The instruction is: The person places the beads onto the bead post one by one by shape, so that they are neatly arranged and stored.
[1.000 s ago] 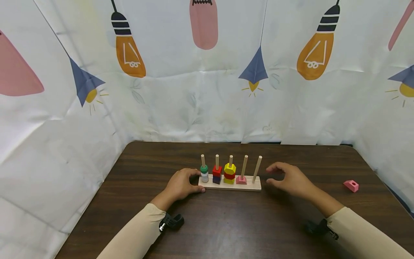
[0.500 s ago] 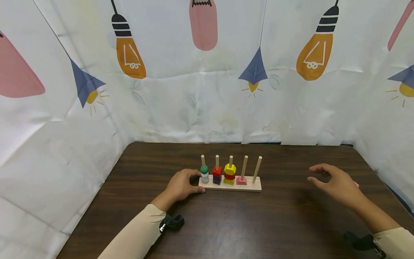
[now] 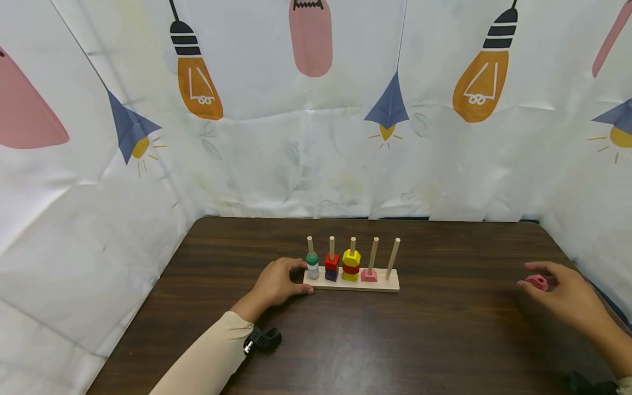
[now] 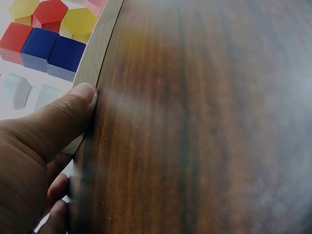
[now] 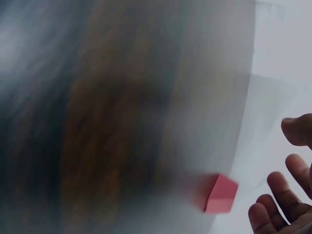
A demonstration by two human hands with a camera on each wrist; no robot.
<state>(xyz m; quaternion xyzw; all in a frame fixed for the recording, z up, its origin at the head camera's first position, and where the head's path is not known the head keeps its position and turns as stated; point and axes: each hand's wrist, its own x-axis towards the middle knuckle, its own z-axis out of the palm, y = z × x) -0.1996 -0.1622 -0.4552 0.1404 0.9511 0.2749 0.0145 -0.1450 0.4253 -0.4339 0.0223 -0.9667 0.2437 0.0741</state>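
Note:
A wooden peg stand with several upright pegs lies mid-table. My left hand grips its left end; in the left wrist view the thumb presses the long edge. From the left, the pegs bear green and white pieces, red and dark blue blocks, yellow and red pieces, and a pink block. The rightmost peg is bare. Far right, my right hand reaches around a loose pink block with a hole. In the right wrist view, its fingers are spread, apart from that block.
The dark brown wooden table extends around the stand, its right edge close to the right hand. A white curtain printed with lamps and bulbs hangs behind and at the sides.
My right hand has moved right, from beside the stand's right end to the loose pink block. The left hand and the stand have stayed in place.

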